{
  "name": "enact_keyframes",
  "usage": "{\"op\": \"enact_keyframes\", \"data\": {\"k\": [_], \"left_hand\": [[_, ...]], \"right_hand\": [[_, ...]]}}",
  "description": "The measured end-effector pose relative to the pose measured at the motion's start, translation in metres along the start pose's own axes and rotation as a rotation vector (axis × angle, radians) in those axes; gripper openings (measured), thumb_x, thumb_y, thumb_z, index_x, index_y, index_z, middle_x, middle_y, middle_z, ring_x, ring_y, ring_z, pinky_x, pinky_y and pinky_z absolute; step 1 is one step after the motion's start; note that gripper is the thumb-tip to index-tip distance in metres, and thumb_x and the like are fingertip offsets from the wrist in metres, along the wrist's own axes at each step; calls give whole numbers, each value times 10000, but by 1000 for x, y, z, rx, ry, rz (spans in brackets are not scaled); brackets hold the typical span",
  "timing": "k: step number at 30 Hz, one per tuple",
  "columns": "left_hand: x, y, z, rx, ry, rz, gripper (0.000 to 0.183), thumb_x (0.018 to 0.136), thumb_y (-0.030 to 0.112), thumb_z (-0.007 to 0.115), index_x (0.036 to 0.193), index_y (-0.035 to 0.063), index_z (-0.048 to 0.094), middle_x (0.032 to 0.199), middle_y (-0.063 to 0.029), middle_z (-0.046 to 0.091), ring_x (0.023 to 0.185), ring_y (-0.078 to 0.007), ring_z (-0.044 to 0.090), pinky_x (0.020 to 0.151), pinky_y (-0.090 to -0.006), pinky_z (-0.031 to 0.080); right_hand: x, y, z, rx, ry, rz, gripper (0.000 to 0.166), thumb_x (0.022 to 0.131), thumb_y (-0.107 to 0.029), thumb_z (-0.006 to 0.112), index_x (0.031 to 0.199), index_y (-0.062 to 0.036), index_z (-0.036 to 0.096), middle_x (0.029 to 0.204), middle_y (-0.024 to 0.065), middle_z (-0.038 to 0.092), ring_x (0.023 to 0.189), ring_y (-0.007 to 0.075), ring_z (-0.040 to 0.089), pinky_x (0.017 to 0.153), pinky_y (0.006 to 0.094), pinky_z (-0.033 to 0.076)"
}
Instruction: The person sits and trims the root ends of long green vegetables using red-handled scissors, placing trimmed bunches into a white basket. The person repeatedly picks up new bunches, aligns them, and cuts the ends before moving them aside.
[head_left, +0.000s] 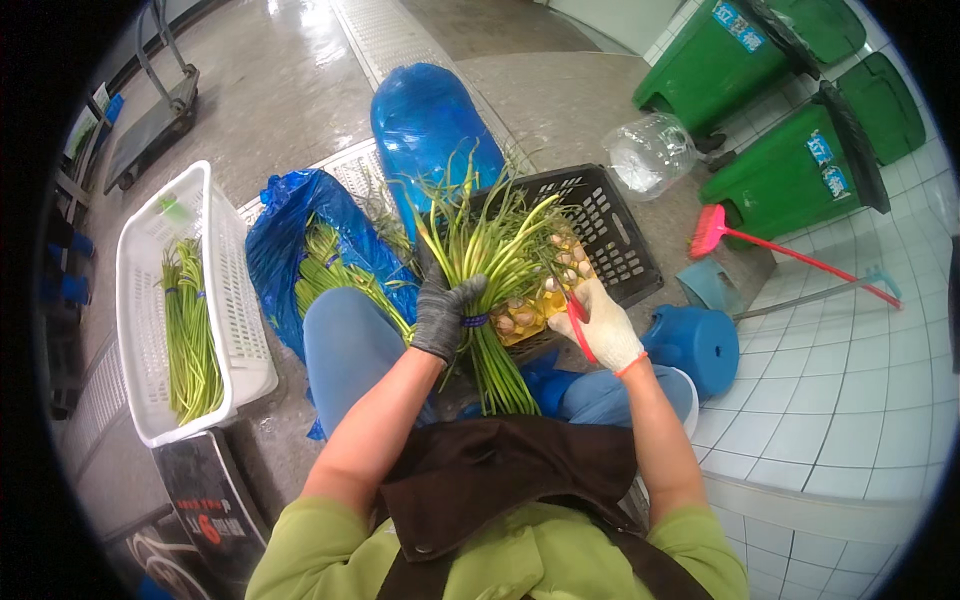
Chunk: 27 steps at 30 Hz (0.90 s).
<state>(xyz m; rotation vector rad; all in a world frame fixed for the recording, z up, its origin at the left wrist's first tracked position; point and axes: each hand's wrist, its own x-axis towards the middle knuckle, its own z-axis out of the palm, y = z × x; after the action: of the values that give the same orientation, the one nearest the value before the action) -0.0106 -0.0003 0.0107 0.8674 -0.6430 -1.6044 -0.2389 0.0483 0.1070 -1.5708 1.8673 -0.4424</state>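
Note:
My left hand (442, 311), in a grey knit glove, grips a bundle of garlic scapes (491, 277) just above the purple band (475, 321) around it. The thin tips fan out away from me; the cut stalks point back towards my lap. In my right hand (596, 326), in a white knit glove, are red-handled scissors (577, 322). Their blades point up beside the right edge of the fanned tips. Under the bundle, a black plastic crate (619, 232) holds a yellow tray with several round pale items (517, 315), perhaps eggs.
Left of me, loose scapes (319, 274) lie in an open blue plastic bag (281, 217). Beyond it, a white basket (244, 375) contains banded bundles (191, 330). A full blue bag (431, 112) stands ahead. To the right are a blue stool (694, 352), a red broom (795, 251) and green bins (780, 172).

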Motion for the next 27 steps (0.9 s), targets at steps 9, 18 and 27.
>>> {"op": "enact_keyframes", "data": {"k": [9, 18, 27], "left_hand": [[3, -4, -2, 25, 7, -9, 530, 841, -30, 696, 1334, 59, 523, 1117, -84, 686, 950, -199, 686, 811, -311, 581], [0, -2, 3, 49, 20, -16, 468, 866, -64, 641, 1308, 40, 528, 1111, -105, 682, 926, -192, 686, 808, -309, 586], [2, -2, 1, 81, 33, -18, 476, 833, -38, 708, 1278, 42, 558, 1076, -84, 696, 899, -180, 684, 773, -300, 576]], "right_hand": [[33, -3, 3, -154, -49, -76, 659, 787, -591, 704, 1040, 0, 559, 970, 230, 652, 915, 364, 639, 856, 420, 485], [18, 5, -5, 193, -95, 94, 593, 740, -459, 823, 1001, -13, 532, 742, 106, 633, 639, 222, 628, 647, 333, 511], [4, -28, -9, -230, -129, -1, 736, 710, -586, 788, 1107, -23, 528, 997, 208, 673, 972, 375, 659, 873, 421, 497]]}}
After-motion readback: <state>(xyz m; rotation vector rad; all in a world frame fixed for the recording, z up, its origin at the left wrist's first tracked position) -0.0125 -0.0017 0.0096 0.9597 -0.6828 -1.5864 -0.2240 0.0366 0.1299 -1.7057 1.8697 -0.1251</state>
